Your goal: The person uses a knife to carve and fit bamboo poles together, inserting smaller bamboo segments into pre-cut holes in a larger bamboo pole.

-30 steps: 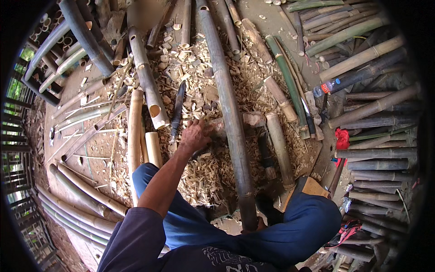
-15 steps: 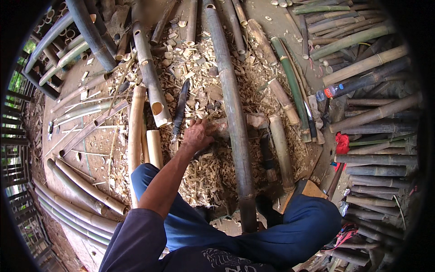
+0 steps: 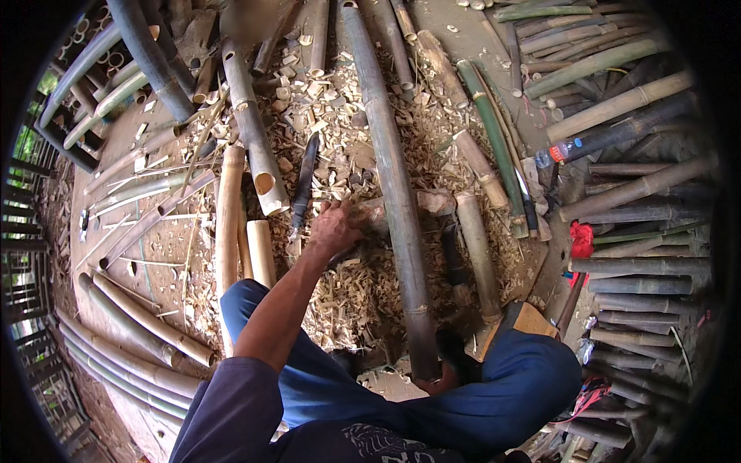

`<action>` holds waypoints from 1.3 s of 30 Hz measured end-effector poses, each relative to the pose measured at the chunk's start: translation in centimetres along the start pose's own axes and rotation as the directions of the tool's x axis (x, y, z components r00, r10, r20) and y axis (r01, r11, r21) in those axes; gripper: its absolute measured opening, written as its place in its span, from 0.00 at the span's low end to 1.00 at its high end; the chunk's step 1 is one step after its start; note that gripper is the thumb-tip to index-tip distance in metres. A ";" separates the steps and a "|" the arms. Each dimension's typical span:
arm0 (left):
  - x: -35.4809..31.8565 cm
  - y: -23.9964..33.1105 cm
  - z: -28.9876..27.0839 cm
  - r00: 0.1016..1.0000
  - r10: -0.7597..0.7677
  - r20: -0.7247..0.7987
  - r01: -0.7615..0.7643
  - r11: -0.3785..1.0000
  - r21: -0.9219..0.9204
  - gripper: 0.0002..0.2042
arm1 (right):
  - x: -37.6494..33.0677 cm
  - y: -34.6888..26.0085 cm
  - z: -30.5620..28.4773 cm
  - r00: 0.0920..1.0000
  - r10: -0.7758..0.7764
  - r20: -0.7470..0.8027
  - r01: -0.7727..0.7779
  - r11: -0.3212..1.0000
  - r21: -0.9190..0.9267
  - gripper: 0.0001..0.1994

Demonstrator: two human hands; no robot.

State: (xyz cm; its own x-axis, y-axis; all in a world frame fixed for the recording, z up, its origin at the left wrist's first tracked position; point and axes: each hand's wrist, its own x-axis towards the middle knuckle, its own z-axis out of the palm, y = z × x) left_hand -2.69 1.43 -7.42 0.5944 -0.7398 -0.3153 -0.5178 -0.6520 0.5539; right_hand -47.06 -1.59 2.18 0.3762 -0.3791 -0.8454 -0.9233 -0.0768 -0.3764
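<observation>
A long, grey-brown bamboo pole [image 3: 390,154] is running away from the person between 2 bent knees in blue trousers [image 3: 532,366]. Raised ring-like nodes are banding its smooth surface, and its middle is lying across a rough, pale wooden block [image 3: 436,203]. The left hand [image 3: 334,229] is resting with bent fingers at the block's left end, apart from the pole; whether it is gripping, I cannot tell. The right hand [image 3: 444,381] is touching the pole's near end, partly hidden, so I cannot tell how tightly its fingers are closing. Curled, straw-coloured shavings [image 3: 355,289] and flat chips are covering the ground. Just beyond the left hand, a dark, narrow blade-shaped tool [image 3: 307,170] is lying lengthwise. Left of it, a grey bamboo tube [image 3: 255,139] is showing an oval opening. To the right, a slender green bamboo length [image 3: 494,139] is lying near cut bamboo pieces [image 3: 644,285] stacked in rows.
</observation>
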 end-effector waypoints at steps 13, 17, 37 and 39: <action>-0.7 0.9 -0.9 0.991 0.112 -0.068 -0.113 0.994 -0.010 0.31 | -1.0 -1.9 0.3 0.998 -0.046 -0.037 0.047 0.999 0.019 0.41; 0.4 -0.7 0.1 0.998 0.050 -0.039 -0.051 0.998 -0.027 0.24 | -1.7 -3.3 0.8 0.998 -0.059 -0.035 0.059 0.998 0.008 0.40; 0.3 -1.1 1.3 0.996 0.035 -0.086 -0.040 0.997 -0.060 0.22 | -4.1 -10.3 -2.8 0.970 -0.229 0.076 0.236 0.967 -0.100 0.40; -0.2 0.8 0.7 0.996 0.005 -0.084 -0.011 0.997 -0.073 0.19 | -3.9 -10.8 -4.4 0.954 -0.278 0.112 0.290 0.951 -0.111 0.40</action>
State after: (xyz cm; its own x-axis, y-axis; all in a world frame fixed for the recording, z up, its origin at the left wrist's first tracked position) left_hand -3.63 0.97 -7.46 0.6413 -0.7266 -0.2466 -0.4781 -0.6298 0.6123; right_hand -38.88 -3.31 11.20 0.6240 -0.2373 -0.7445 -0.7773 -0.2856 -0.5605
